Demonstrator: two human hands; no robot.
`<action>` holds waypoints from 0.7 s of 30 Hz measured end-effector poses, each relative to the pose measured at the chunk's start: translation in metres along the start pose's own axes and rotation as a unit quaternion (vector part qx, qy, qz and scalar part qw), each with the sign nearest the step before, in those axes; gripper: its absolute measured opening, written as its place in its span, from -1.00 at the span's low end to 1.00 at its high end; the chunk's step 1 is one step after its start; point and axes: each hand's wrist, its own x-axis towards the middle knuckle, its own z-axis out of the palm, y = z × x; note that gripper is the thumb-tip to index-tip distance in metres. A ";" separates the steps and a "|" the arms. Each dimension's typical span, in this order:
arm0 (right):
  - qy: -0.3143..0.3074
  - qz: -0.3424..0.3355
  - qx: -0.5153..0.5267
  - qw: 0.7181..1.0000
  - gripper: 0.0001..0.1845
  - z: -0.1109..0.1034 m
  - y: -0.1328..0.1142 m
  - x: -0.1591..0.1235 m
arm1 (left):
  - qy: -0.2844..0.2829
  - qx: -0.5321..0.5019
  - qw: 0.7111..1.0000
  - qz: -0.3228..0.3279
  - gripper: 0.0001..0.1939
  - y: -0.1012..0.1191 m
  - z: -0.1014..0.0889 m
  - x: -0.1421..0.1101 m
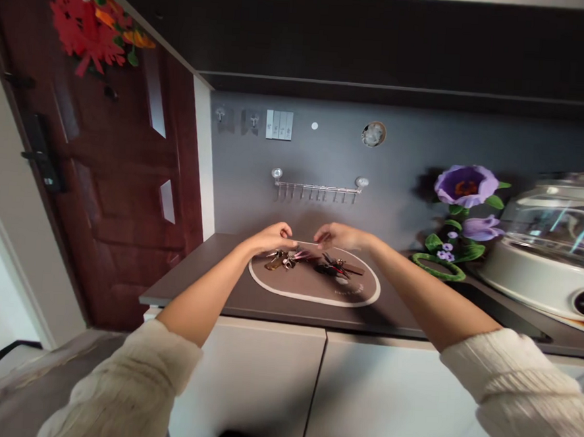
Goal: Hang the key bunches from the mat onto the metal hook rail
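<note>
My left hand [272,237] hovers over the back left part of a brown oval mat [307,289] with a pale rim. Its fingers are curled loosely, thumb apart, and nothing shows in them. Just below it lies a bunch of keys [288,260] with brass-coloured and pinkish pieces. Opposite, my right hand [343,236] is held above the mat's back edge, fingers bent, slightly blurred and holding nothing visible. A second bunch of keys [332,268], dark with a bit of red, rests on the mat beneath it. The two hands face each other with a gap between.
On the wall behind hangs a clear hook rail [318,187] with several hooks. Purple crafted flowers [467,186] and a white appliance with a clear cover [536,273] stand at the right of the counter [209,273]. A dark cabinet [382,46] overhangs it. A red-brown door [120,188] is left.
</note>
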 end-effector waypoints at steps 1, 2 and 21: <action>-0.069 0.000 0.047 0.997 -0.67 -0.001 -0.008 -0.006 | -0.041 0.006 0.999 0.004 -0.63 0.010 -0.002 -0.003; -0.123 0.003 0.092 0.988 -0.63 -0.002 -0.015 -0.011 | -0.072 0.006 0.997 0.013 -0.63 0.020 -0.004 -0.007; -0.012 0.028 0.498 0.867 -0.30 0.075 0.032 -0.049 | -0.109 -0.360 0.917 -0.131 -0.33 -0.025 0.031 -0.047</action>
